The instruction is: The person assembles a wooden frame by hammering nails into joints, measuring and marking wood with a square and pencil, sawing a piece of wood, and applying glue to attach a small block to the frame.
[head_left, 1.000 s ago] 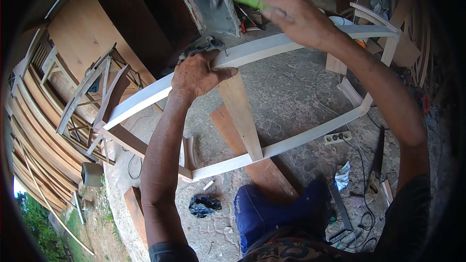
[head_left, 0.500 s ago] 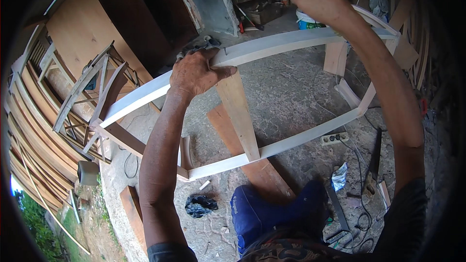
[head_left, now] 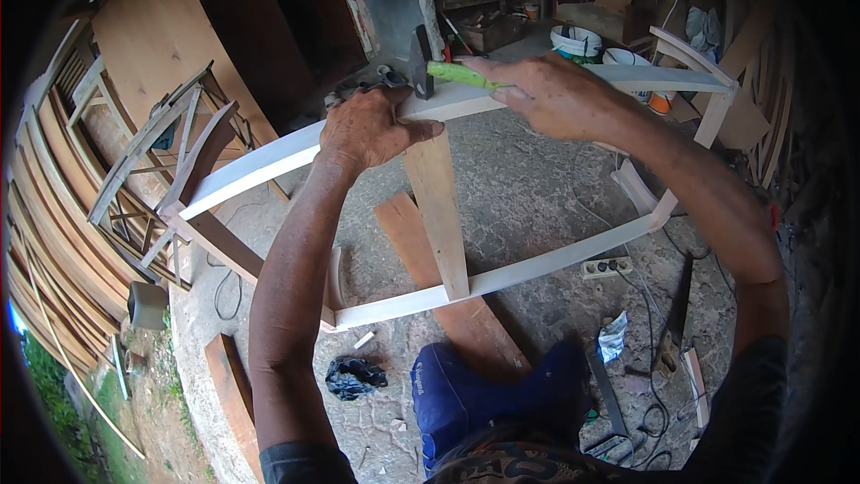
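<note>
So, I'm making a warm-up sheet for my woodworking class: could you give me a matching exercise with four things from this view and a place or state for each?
1. hammer
2. left hand
3. power strip
4. crumpled black plastic

A. on the floor, left of the blue trousers
B. held in the right hand
C. on the floor, ahead and right of the trousers
D. gripping the far wooden rail

Pairs: 1-B, 2-D, 3-C, 4-A

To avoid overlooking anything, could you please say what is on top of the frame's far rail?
The left hand lies over the far rail; beside it is the hammer in the right hand, touching or just above. Whatever they cover can't be seen.
</note>
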`<state>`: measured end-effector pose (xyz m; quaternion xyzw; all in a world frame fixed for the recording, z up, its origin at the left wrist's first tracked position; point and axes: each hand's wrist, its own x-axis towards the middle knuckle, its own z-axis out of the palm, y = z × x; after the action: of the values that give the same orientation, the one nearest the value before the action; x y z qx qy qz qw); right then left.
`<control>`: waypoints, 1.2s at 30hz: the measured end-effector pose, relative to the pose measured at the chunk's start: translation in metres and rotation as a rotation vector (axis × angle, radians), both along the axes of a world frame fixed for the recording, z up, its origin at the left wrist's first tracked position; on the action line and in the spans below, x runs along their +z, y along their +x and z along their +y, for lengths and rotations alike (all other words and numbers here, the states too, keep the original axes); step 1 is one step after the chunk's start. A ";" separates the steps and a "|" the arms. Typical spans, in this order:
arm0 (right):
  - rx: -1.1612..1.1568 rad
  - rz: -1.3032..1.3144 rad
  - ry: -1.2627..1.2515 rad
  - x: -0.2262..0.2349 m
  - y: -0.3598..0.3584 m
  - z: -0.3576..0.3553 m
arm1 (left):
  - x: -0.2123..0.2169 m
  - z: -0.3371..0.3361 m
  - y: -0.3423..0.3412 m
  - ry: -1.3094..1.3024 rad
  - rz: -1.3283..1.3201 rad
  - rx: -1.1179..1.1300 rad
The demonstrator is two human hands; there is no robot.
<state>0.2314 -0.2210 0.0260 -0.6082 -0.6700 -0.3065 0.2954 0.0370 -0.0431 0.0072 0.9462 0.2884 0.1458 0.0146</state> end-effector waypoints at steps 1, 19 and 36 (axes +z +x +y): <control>-0.010 -0.050 -0.053 -0.003 0.012 0.002 | 0.000 -0.001 0.000 -0.005 -0.011 -0.002; -0.103 -0.121 -0.185 -0.008 0.008 0.000 | 0.004 -0.009 0.001 -0.001 -0.001 -0.010; 0.099 1.216 -0.069 -0.172 -0.041 -0.101 | -0.012 0.047 -0.008 -0.223 -0.321 -0.344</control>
<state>0.1905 -0.3224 -0.1459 -0.6516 -0.4182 0.1317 0.6190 0.0294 0.0044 -0.0044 0.9386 0.1315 0.2569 0.1888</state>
